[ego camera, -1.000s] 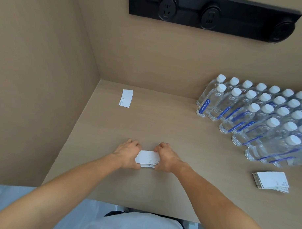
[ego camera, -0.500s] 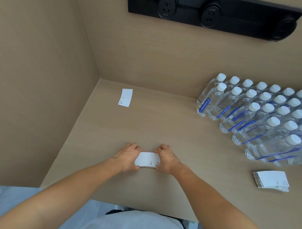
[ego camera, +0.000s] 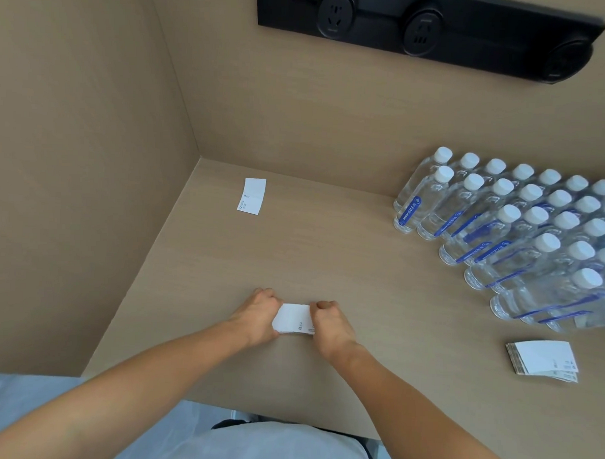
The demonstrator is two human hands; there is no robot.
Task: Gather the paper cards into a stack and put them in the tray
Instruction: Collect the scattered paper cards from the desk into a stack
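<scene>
A small stack of white paper cards (ego camera: 294,319) lies on the wooden desk near its front edge. My left hand (ego camera: 257,315) grips its left end and my right hand (ego camera: 328,324) grips its right end, fingers curled. A single white card (ego camera: 251,196) lies flat near the desk's back left corner. A second, fanned stack of cards (ego camera: 543,358) rests at the right, apart from both hands. No tray is in view.
Several rows of clear water bottles with white caps (ego camera: 520,237) crowd the back right of the desk. Beige walls close the left side and the back. A black socket strip (ego camera: 428,27) is mounted on the back wall. The desk's front edge (ego camera: 219,403) is near my body.
Both hands have closed in on the card stack, squeezing it narrower and squarer; fingers are more curled than before. The loose card and the right stack have not moved.
</scene>
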